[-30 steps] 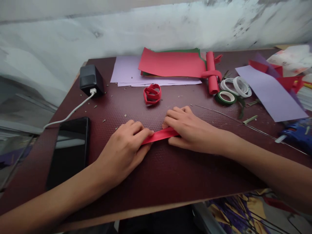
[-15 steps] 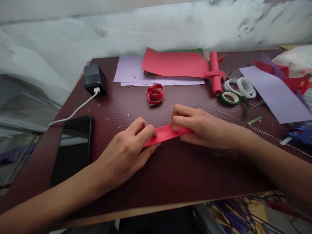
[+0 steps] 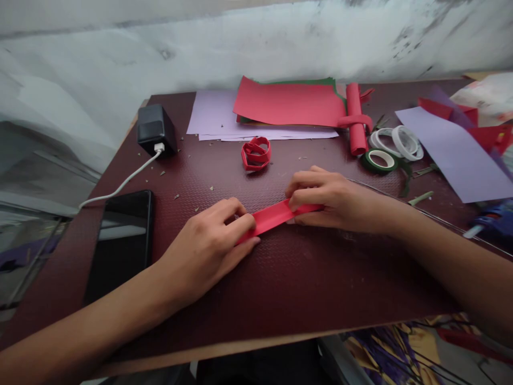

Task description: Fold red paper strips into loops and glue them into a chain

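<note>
A narrow red paper strip [image 3: 273, 216] stretches between my two hands, just over the dark red tabletop, with a lengthwise crease showing. My left hand [image 3: 216, 235] grips its left end, fingers curled on top and thumb along the near edge. At the other end, my right hand [image 3: 320, 198] is closed round the strip, thumb beneath and fingers above. Both ends are partly hidden under the fingers. Beyond the hands lies a coiled loop of folded red paper [image 3: 255, 154], touched by neither.
Left are a phone [image 3: 120, 240] and a black charger [image 3: 155, 131] with a white cable. Red sheets [image 3: 288, 104] lie on lilac paper [image 3: 208, 115] at the back. Right are a red paper roll [image 3: 355, 117], green tape [image 3: 379, 160], white rings [image 3: 406, 143] and a blue glue gun [image 3: 495, 219].
My right hand has shifted slightly up and right along the strip, its fingers closing more over the edge. The left hand has barely moved, its fingers bending slightly.
</note>
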`<state>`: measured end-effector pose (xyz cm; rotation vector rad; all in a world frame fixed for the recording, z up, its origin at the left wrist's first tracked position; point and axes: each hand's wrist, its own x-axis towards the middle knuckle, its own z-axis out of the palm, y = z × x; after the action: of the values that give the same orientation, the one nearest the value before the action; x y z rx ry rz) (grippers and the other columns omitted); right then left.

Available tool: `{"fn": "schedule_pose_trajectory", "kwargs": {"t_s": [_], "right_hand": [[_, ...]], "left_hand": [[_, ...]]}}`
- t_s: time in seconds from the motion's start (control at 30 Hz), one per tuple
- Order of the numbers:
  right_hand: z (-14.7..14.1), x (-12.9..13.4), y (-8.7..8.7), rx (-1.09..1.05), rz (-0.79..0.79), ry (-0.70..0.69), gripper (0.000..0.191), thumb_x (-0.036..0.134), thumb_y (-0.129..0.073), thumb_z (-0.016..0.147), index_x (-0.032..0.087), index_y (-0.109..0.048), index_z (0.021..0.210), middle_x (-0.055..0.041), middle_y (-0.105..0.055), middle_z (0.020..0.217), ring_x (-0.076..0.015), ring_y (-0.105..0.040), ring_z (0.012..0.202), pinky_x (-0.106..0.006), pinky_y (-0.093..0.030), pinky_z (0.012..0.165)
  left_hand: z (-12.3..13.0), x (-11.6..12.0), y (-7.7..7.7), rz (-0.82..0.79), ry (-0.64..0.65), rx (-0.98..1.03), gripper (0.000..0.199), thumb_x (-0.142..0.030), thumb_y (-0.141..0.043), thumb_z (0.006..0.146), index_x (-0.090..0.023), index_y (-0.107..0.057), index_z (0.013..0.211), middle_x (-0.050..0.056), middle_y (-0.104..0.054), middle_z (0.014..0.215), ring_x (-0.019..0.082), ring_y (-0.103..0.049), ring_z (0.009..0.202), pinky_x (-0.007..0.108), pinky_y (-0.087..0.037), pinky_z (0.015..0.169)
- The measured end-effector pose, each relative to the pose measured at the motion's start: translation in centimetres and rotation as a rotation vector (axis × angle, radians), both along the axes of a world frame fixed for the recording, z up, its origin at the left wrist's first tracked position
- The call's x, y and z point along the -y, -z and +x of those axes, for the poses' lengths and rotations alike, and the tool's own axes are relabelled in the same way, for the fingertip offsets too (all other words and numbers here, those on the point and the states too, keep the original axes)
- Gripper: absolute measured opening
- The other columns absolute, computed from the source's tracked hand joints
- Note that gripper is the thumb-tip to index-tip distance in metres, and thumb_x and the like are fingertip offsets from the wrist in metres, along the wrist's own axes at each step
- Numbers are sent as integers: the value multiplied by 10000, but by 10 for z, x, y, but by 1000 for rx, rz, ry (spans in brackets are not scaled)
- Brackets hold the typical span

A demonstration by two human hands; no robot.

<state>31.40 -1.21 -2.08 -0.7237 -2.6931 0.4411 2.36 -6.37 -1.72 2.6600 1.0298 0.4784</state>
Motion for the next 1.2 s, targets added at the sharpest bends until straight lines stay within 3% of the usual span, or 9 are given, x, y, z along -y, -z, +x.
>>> {"fn": "schedule_pose_trajectory", "kwargs": {"t_s": [0.2,0.47,0.57,0.6,0.67,0.93,1.07,1.2], "right_hand": [[6,-5,-1,-34,-80,-6,213,372,-623,1053,212,-699,935,-76,-707,1055,-194,-640,925,-368,-420,898],[17,-14,-9,-119,-207,26,237,350,-634,1040,194,-722,886,-59,-728,951,-154,-647,806,-302,-491,751],[18,-14,-10,-174,-262,48,226,380,-668,1022,193,-711,901,-47,-735,919,-154,-650,786,-299,-502,717],[18,-14,-11,-181,-276,71,210,386,-680,1014,200,-709,918,-43,-742,913,-160,-656,785,-303,-507,710],[19,-14,-11,-184,-284,112,179,390,-691,1004,219,-710,953,-37,-758,913,-172,-666,787,-313,-513,703],[20,-14,-16,-170,-286,127,208,371,-638,1032,233,-723,901,-16,-716,817,-155,-597,698,-324,-455,633],[18,-15,-15,-268,-321,124,189,362,-709,981,230,-742,851,-3,-692,770,-133,-569,669,-303,-441,620],[16,-16,-12,-543,-408,299,159,332,-880,825,232,-775,893,4,-685,783,-123,-578,693,-278,-469,633]], "left_hand": [[1,0,-1,-36,-59,22,187,-174,-536,1060,-146,-688,955,65,-644,1000,189,-631,857,335,-513,788],[2,-3,-5,-131,-137,205,191,-153,-606,1019,-171,-680,844,7,-671,861,130,-638,741,255,-505,704],[1,-1,-7,-213,-213,298,52,-183,-670,992,-180,-721,1000,-7,-711,868,132,-667,753,244,-510,668],[1,-1,-7,-235,-230,325,99,-194,-684,987,-182,-728,1075,-8,-725,884,134,-680,767,244,-511,662],[1,0,-8,-259,-229,341,162,-193,-684,987,-193,-751,1134,-10,-728,879,133,-678,766,248,-502,651],[4,1,-12,-337,-193,378,207,-129,-636,983,-198,-830,989,-11,-677,787,112,-610,689,244,-445,607],[6,1,-14,-432,-228,421,182,-149,-685,954,-222,-848,984,-18,-729,798,117,-639,719,236,-482,680],[7,1,-16,-576,-326,506,137,-208,-749,928,-246,-862,995,-21,-773,822,127,-670,766,219,-486,681]]}}
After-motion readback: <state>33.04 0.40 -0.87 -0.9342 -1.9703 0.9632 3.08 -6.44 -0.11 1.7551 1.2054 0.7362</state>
